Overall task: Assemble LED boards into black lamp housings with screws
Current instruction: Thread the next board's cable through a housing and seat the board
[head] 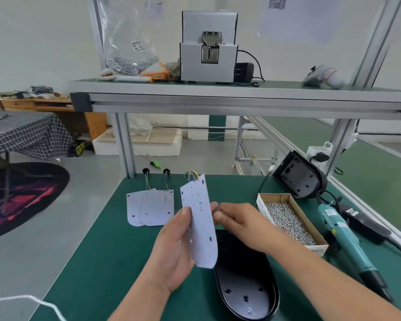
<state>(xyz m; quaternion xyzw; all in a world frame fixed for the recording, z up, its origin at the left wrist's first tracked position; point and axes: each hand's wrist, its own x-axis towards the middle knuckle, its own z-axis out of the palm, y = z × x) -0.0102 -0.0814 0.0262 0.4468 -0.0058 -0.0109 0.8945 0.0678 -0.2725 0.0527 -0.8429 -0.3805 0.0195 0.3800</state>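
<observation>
A white LED board (200, 218) with coloured wires at its top is held upright above the green bench. My left hand (174, 249) grips its left edge, thumb on the front. My right hand (235, 222) pinches its right edge. Just below and to the right lies an open black lamp housing (245, 290), hollow side up. Two more LED boards (149, 207) lie overlapping on the bench at the left. A second black housing (299, 177) leans at the back right.
A cardboard box of screws (287, 216) sits right of my hands, with a teal electric screwdriver (343, 235) beside it. A screw feeder machine (208, 49) and a bag of screws (127, 42) stand on the upper shelf. The bench's left edge (90, 230) drops to the floor.
</observation>
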